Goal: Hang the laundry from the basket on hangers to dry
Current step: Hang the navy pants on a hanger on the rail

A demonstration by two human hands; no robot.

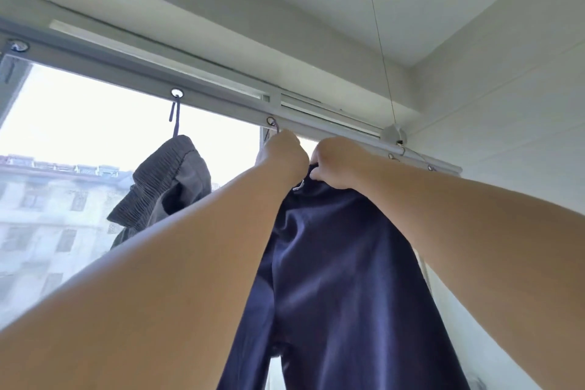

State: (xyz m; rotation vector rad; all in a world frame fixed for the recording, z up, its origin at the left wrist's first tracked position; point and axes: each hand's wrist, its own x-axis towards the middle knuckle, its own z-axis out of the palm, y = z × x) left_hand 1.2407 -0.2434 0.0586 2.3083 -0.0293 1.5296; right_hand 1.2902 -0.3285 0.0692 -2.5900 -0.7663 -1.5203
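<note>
Overhead, my left hand (282,152) gripped a thin purple hanger hook (274,129) at the white drying rail (221,98), fingers curled; my right hand (335,165) pinched the soft navy trousers (342,263) at their top edge. I judged them light, limp and slippery, best held there. Left, grey pleated shorts (167,187) hung before the bright window (95,123).

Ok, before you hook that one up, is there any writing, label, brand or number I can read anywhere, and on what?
None can be read.
Navy garment: a small white mark shows near the waistband below the right hand, too small and partly hidden to read.
Grey garment on the drying rail: no lettering visible.
Building outside the window: blurred, no signs legible.
</note>
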